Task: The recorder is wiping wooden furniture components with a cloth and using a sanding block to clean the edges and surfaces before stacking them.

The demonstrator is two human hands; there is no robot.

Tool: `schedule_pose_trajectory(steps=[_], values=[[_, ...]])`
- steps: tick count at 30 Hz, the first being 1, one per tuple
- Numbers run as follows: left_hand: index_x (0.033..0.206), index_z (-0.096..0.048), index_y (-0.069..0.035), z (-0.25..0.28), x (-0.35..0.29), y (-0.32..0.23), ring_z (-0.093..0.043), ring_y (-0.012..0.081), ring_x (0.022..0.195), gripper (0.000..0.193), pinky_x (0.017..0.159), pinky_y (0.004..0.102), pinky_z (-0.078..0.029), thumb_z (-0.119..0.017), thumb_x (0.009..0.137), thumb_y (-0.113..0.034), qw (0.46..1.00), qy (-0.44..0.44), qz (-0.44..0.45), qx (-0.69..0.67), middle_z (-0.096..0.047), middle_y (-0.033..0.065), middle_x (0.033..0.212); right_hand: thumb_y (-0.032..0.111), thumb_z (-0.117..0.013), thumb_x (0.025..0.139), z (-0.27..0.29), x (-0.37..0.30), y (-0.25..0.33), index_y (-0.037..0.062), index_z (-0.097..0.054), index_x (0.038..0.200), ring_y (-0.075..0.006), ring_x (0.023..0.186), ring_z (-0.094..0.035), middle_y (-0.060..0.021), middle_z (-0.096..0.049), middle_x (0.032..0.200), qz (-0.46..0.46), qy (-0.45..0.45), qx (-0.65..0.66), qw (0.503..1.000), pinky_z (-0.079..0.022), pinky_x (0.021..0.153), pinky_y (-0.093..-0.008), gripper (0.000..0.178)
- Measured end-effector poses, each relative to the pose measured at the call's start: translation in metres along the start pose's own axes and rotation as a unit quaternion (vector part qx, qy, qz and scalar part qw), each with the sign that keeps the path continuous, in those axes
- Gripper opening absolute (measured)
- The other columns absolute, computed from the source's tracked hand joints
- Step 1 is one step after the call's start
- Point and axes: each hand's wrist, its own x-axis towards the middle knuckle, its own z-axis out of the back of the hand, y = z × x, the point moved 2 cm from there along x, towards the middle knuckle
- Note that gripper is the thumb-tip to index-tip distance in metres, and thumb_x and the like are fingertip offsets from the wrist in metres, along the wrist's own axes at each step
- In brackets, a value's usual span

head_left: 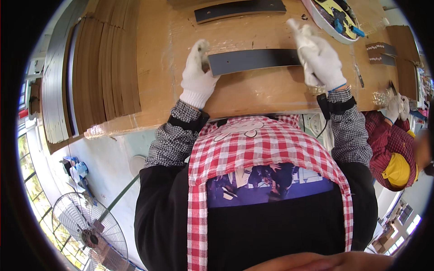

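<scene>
A dark grey, slightly curved board strip (pixel 255 61) with small holes lies crosswise before me, over the table. My left hand (pixel 197 74), in a white knit glove, grips its left end, the thumb side against the edge. At the strip's right end is my right hand (pixel 324 61), also gloved in white. Its fingers are closed on a bunched white cloth (pixel 305 43), which overlaps that end of the strip. Whether the right fingers also touch the strip is hidden. Farther back on the table rests a second dark strip (pixel 242 10), its brown edge facing me.
Tall stacks of brown boards (pixel 101 67) stand on the left of the wooden table (pixel 158 90). A white tub (pixel 332 25) with blue items sits at the back right. Small hole-lined strips (pixel 382 54) lie farther right, near a co-worker's gloved hand (pixel 397 108). A fan (pixel 90 237) stands lower left.
</scene>
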Motion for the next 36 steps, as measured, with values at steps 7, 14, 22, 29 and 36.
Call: schedule_pose_trajectory(steps=[7,14,22,29,36], values=[[0.151,-0.033,0.003,0.015,-0.005,0.003,-0.063,0.0180,0.109,0.086,0.094,0.0297,-0.053,-0.080,0.080,-0.001,0.891,0.243,0.214,-0.318,-0.057,0.0124,0.133,0.034,-0.069,0.086,-0.031,-0.009,-0.021,-0.0007,-0.063,0.127,-0.0346,0.101,-0.069,-0.0223,-0.070,0.109,0.010,0.016,-0.065,0.998,-0.053,0.091,-0.0387,0.054],[0.146,-0.039,0.004,0.011,-0.009,0.006,-0.054,0.0188,0.125,0.076,0.102,0.0320,-0.050,-0.079,0.081,-0.001,0.835,0.257,0.269,-0.405,-0.054,0.0116,0.137,0.053,-0.049,0.096,-0.094,-0.008,0.079,0.0122,-0.071,0.101,-0.0297,0.086,-0.071,-0.0134,-0.071,0.087,0.086,0.174,-0.123,0.973,-0.056,0.079,-0.0437,0.047],[0.145,-0.037,0.006,0.010,-0.008,0.008,-0.064,0.0211,0.111,0.073,0.095,0.0337,-0.056,-0.076,0.084,0.003,0.820,0.242,0.242,-0.459,-0.059,0.0154,0.130,0.046,-0.058,0.090,-0.111,-0.011,0.066,0.0170,-0.072,0.100,-0.0316,0.080,-0.070,-0.0128,-0.070,0.086,0.397,0.083,-0.173,0.898,-0.057,0.076,-0.0424,0.034],[0.148,-0.031,0.010,0.014,-0.006,0.001,-0.069,0.0229,0.099,0.070,0.091,0.0332,-0.059,-0.068,0.088,0.006,0.867,0.234,0.253,-0.360,-0.062,0.0190,0.122,0.052,-0.048,0.097,-0.053,0.010,0.022,0.0039,-0.070,0.106,-0.0345,0.092,-0.072,-0.0230,-0.072,0.094,-0.020,0.077,-0.148,0.986,-0.057,0.083,-0.0426,0.054],[0.138,-0.044,0.005,0.005,-0.010,0.022,-0.063,0.0199,0.110,0.065,0.094,0.0330,-0.056,-0.076,0.082,0.003,0.906,0.234,0.197,-0.293,-0.061,0.0117,0.126,0.044,-0.055,0.091,-0.138,-0.026,0.099,0.0164,-0.067,0.096,-0.0324,0.089,-0.068,-0.0143,-0.068,0.097,0.388,0.112,-0.152,0.902,-0.055,0.077,-0.0436,0.031]])
